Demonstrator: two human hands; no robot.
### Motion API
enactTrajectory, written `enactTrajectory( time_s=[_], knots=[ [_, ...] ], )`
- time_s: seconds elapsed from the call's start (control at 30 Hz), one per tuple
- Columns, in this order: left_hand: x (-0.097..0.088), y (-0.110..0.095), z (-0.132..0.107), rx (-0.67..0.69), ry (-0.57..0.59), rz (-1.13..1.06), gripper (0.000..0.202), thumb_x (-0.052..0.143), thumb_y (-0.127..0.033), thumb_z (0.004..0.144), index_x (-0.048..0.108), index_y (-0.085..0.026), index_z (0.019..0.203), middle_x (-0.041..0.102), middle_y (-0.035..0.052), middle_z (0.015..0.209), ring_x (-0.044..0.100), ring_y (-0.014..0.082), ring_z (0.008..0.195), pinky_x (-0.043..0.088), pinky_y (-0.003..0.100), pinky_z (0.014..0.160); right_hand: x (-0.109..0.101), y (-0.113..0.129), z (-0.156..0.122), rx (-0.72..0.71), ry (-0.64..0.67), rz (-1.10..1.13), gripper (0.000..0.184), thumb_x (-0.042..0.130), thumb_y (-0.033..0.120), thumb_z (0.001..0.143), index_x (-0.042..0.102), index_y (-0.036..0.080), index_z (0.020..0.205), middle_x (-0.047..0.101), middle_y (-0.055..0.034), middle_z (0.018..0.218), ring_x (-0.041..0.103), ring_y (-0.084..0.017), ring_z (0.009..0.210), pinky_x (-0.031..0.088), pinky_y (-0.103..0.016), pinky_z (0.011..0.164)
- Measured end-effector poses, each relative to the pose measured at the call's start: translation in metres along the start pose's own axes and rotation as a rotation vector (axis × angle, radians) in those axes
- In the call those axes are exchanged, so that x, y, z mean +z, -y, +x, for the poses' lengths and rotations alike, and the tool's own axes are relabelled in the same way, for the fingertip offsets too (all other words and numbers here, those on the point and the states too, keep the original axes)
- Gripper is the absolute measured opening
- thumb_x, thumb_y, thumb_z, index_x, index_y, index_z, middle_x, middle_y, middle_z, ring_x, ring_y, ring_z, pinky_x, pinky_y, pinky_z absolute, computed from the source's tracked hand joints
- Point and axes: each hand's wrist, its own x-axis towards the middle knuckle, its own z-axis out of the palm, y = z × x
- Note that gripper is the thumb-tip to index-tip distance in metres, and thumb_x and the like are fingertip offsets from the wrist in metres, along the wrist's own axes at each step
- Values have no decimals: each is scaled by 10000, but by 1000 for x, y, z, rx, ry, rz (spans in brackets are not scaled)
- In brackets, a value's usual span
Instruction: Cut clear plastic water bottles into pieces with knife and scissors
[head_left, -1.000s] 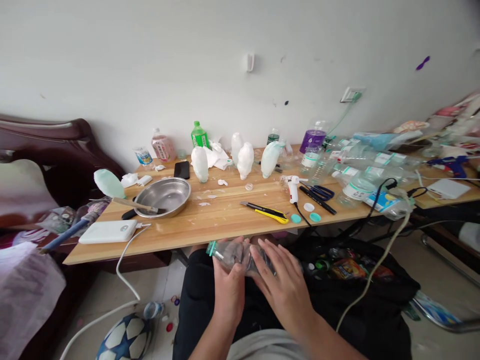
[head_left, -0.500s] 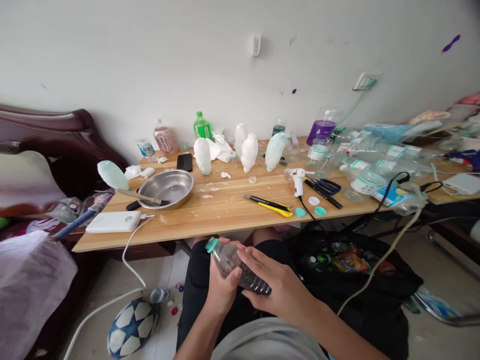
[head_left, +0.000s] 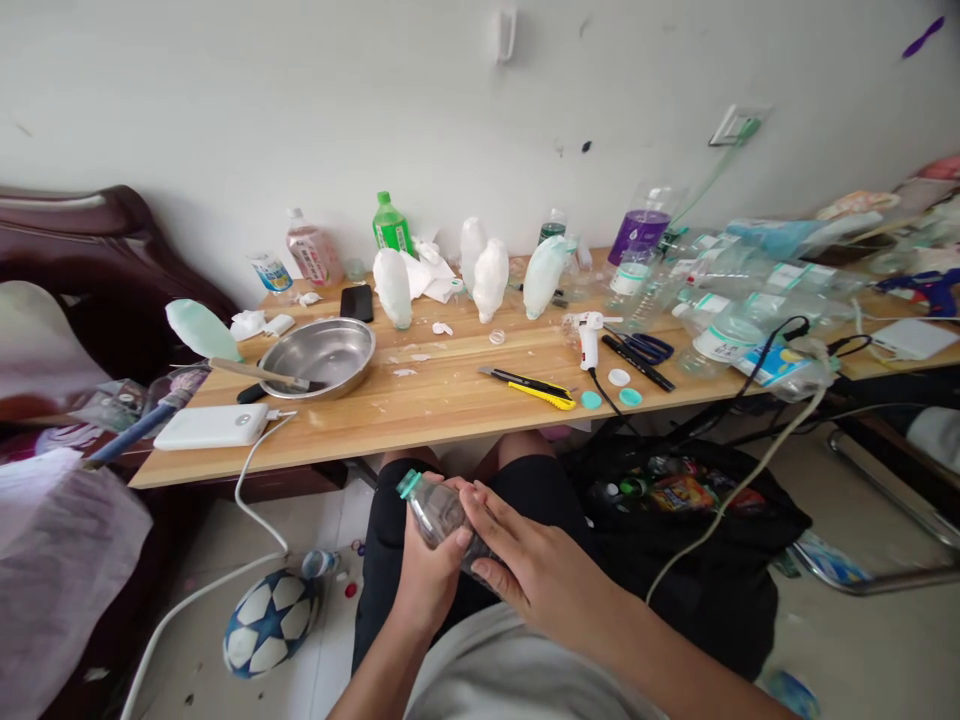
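Left hand (head_left: 429,580) curls round a bare bottle (head_left: 435,512); right hand (head_left: 529,555) clasps it, fingers together; mid-frame white shapes (head_left: 491,280) seem finished.

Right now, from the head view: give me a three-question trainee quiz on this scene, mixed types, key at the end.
1. True or false: only the left hand is touching the clear bottle.
2. Which of these rests partly inside the metal bowl? A) the scissors B) the brush C) the black phone
3. Fill in the blank: on the wooden table, the yellow and black cutter lies between the bowl and the white ____.

Key
1. False: the right hand is on it too.
2. B
3. glue gun
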Motion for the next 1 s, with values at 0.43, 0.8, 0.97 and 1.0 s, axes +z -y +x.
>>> enactTrajectory(
  time_s=[0.43,0.8,0.97,1.0],
  knots=[
    [-23,-26,-13,235,329,915,779,804,-90,571,511,-263,1271,575,140,1222,640,309,1068,562,443,854,1,10,14,31,-234,504,806,672,418,863,252,222,1523,522,-128,1431,509,-221,1308,448,-389,1083],
    [-38,9,-15,265,210,831,901,848,-123,591,352,-272,1328,596,129,1241,611,299,1165,487,519,1000,-19,11,28,107,-128,-34,295,566,403,947,636,148,1077,716,-81,945,678,-212,901,539,-314,768],
    [-37,8,-7,159,203,769,782,832,-203,655,385,-287,1291,593,95,1215,658,246,1054,531,478,958,-84,-23,60,128,-234,-449,421,342,376,1037,660,159,869,663,-41,720,651,-155,706,465,-245,619],
    [-38,7,-6,113,207,766,754,828,-220,666,399,-287,1282,584,97,1237,663,245,1052,528,479,964,-105,-37,73,127,-310,-539,414,338,371,1039,667,143,933,675,-59,811,655,-175,802,480,-267,674]
  ],
)
